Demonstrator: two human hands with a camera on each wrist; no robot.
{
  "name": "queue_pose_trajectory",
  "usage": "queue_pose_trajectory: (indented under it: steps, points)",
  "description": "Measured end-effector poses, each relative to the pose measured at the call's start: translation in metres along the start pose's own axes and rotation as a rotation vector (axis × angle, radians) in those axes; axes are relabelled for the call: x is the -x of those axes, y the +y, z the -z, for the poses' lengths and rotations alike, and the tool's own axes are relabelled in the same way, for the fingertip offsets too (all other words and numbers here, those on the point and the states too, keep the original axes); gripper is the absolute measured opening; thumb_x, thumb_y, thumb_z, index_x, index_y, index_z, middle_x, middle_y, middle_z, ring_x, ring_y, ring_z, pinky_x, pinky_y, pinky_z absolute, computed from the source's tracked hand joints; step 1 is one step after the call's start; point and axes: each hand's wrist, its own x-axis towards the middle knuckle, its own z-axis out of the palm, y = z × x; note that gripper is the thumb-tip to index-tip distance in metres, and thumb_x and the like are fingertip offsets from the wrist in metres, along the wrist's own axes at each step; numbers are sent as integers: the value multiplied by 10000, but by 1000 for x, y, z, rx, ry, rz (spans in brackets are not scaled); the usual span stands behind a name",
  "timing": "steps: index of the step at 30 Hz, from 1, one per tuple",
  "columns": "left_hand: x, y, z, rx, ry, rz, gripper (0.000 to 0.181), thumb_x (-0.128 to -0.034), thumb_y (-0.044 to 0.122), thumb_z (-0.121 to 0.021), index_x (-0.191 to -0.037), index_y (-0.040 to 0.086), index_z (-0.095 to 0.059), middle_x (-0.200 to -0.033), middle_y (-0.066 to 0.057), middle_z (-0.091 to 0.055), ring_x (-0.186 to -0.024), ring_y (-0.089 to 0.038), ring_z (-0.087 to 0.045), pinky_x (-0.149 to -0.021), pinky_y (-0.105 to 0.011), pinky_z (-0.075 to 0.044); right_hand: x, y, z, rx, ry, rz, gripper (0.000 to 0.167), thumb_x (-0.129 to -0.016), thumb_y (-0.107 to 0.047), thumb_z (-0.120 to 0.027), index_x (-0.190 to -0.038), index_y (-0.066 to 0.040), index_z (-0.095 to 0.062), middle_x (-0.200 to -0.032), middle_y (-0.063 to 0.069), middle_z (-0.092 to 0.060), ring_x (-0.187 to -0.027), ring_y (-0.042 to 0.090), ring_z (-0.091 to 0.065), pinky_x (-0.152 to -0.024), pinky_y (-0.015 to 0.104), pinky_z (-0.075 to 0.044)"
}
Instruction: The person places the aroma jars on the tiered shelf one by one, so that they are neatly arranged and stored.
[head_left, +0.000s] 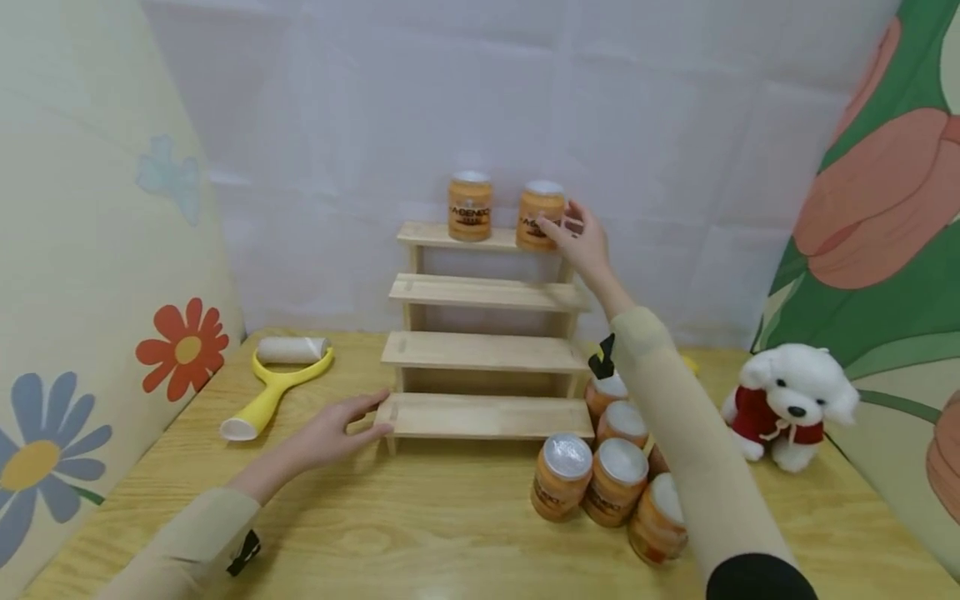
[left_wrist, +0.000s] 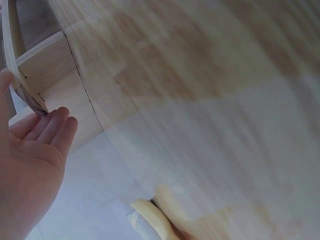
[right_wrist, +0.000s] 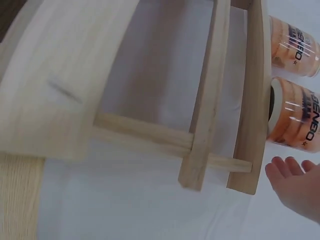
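Nearest on the bench [head_left: 450, 525], a cluster of orange jars [head_left: 558, 493] with silvery lids stands off the right end of the wooden stand [head_left: 480, 354], several bodies touching or nearly so, some hidden by the forearm. Level with the lowest step, the left hand [head_left: 330, 432] grips its left end, thumb at the front corner and fingers at the back; the stand looks light and could slide if pushed, so that corner seems a sound hold. A white toy dog [head_left: 798, 379] sits to the right and a yellow-handled roller [head_left: 268, 404] lies to the left. Farther up, the right hand [head_left: 590, 247] has its fingers loosely spread beside the right-hand jar [head_left: 534, 239] on the top step, thumb across its front; firm contact cannot be told. That jar stands near the front edge, upright or nearly so, apart from the left-hand jar [head_left: 470, 210]. Each jar is probably stiff and smooth, a little slippery, its weight uncertain; the round waist below the lid suits thumb and fingers best. Behind hangs a white cloth [head_left: 360, 108].
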Motion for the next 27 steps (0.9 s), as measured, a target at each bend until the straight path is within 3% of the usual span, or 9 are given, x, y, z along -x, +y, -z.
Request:
queue_pose_trajectory:
  steps: [5, 9, 19, 27]
  points:
    - [1, -1, 3, -4, 3, -4, 637, -936, 345, -576, -1391, -63, -396, -1377, -268, -451, -1186, -429, -513, -974, -507, -460, 4, 6, 0, 33, -74, 3, 787, -835, -345, -712, -1447, -40, -321, -1379, 150, -472, -1253, 267, -480, -1051, 339, -426]
    - [3, -2, 3, -4, 1, -6, 631, -936, 337, -579, -1389, -65, -399, -1378, -267, -451, -1181, -427, -518, -970, -503, -464, 5, 8, -3, 41, -105, 24, 689, -848, -270, -709, -1393, 0, -384, -1336, 185, -511, -1221, 279, -510, -1035, 332, -443]
    - [4, -3, 5, -7, 1, -11, 625, -942, 331, -570, -1389, -70, -395, -1380, -272, -446, -1176, -436, -517, -964, -500, -469, 1, 8, -13, 114, -63, 100, 574, -878, -232, -675, -1344, 23, -457, -1262, 214, -565, -1155, 302, -561, -997, 331, -475]
    - [4, -4, 3, -11, 5, -18, 614, -936, 319, -584, -1377, -72, -413, -1369, -276, -454, -1146, -442, -538, -944, -494, -483, -2, 9, -21, 189, -44, 112, 546, -906, -237, -639, -1355, 16, -460, -1265, 208, -575, -1150, 290, -573, -988, 329, -480]
